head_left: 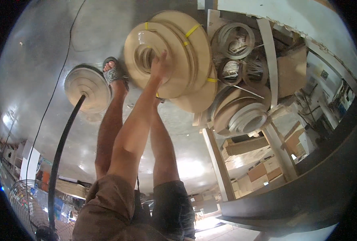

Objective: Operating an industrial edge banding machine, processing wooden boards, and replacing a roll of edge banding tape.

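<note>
So the only hand showing is what I take to be the left hand (161, 66), since its arm comes up from the lower left of the view, though I wouldn't swear to it. The other hand isn't in the shot at all. The fingers (164, 56) are curled into the centre hole of a big tan roll (174, 44) of flat strip bound with yellow straps (192, 30), so the hand looks clamped on the inner rim rather than spread flat on the face. The roll stands on edge and tilted, flat face toward the camera, so its axis points roughly back up the arm and the weight hangs right off the fingertips, past a nearly straight elbow. Directly behind it and touching is a second tan roll (196, 98), peeking out lower right. To the right it's tight: a rack (267, 52) stuffed with pale rolls (234, 40) sits just beside the big roll's edge, with a wooden post (218, 164) and cardboard boxes (263, 168) below it. To the left there's more room, on bare grey floor (46, 48), but not a free run: a foot in a sandal (114, 72) is planted right beside the roll's left edge, a smaller roll (88, 86) lies flat just past the foot, and a black hose (62, 148) runs from that roll toward a wire fan (26, 205) in the lower left corner.
</note>
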`<state>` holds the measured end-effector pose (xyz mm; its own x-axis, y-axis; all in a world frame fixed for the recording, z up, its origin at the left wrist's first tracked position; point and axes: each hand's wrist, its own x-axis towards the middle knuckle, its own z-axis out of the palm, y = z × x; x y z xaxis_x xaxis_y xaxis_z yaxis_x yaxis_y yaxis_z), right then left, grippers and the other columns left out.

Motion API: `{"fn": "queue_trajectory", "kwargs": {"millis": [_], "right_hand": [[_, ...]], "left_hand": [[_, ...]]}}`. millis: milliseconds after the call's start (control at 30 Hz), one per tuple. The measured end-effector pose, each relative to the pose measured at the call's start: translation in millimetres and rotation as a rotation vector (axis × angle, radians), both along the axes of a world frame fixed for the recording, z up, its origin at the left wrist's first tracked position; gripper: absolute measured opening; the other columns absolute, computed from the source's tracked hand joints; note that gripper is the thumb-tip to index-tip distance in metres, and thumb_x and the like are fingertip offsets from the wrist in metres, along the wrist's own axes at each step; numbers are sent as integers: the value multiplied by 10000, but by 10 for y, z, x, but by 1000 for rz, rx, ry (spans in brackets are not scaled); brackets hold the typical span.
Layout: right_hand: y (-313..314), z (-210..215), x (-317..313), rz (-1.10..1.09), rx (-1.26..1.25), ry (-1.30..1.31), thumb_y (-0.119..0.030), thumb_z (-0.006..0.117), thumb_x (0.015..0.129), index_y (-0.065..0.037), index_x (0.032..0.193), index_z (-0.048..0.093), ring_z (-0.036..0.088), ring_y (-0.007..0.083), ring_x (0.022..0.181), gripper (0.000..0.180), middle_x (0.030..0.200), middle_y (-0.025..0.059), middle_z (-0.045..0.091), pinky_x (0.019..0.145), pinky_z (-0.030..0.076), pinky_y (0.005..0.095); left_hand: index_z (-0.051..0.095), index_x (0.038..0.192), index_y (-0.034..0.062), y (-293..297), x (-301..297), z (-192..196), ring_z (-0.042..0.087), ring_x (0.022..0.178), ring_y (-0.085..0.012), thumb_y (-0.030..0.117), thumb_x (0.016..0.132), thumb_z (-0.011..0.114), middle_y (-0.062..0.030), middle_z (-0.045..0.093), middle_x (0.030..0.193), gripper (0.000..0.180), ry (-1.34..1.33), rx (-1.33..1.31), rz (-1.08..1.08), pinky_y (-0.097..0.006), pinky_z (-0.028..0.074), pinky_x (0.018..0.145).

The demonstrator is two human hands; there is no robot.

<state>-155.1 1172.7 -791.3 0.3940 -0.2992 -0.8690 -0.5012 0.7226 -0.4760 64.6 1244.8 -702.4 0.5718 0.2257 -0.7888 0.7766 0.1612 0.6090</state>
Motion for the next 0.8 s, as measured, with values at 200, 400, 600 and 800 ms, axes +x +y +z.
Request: {"fn": "queue_trajectory", "kwargs": {"millis": [200, 400, 600, 800], "right_hand": [[41, 54, -34, 12, 16, 13, -513, 460, 1107, -97, 1533, 487, 560, 262, 1353, 596, 1502, 65, 580, 1130, 470, 423], [339, 191, -37, 5, 41, 21, -506, 468, 1109, -99, 1534, 482, 556, 256, 1352, 588, 1501, 62, 575, 1130, 468, 422], [458, 210, -95, -6, 47, 28, -498, 476, 1111, -102, 1534, 478, 553, 250, 1351, 580, 1501, 60, 571, 1130, 466, 421], [639, 87, -86, -13, 52, 12, -490, 485, 1112, -104, 1535, 473, 549, 244, 1350, 573, 1501, 57, 566, 1130, 463, 420]], "left_hand": [[605, 1413, -99, 250, 163, 186, 654, 1167, -261, 672, 992, 633, -147, 702, 1256, 879, 206, -210, 237, -371, 495, 1029], [593, 1472, 1, 253, 375, 347, 625, 1210, -268, 692, 996, 613, -137, 672, 1364, 840, 220, -157, 373, -405, 448, 1085], [685, 1355, -30, 430, 217, 460, 669, 1156, -260, 532, 1058, 620, -141, 738, 1256, 639, 170, 235, 300, -357, 483, 1030], [668, 1368, -48, 756, -18, 598, 614, 960, -198, 634, 1061, 543, -76, 686, 1077, 758, 163, -38, 305, -329, 490, 877]]}}
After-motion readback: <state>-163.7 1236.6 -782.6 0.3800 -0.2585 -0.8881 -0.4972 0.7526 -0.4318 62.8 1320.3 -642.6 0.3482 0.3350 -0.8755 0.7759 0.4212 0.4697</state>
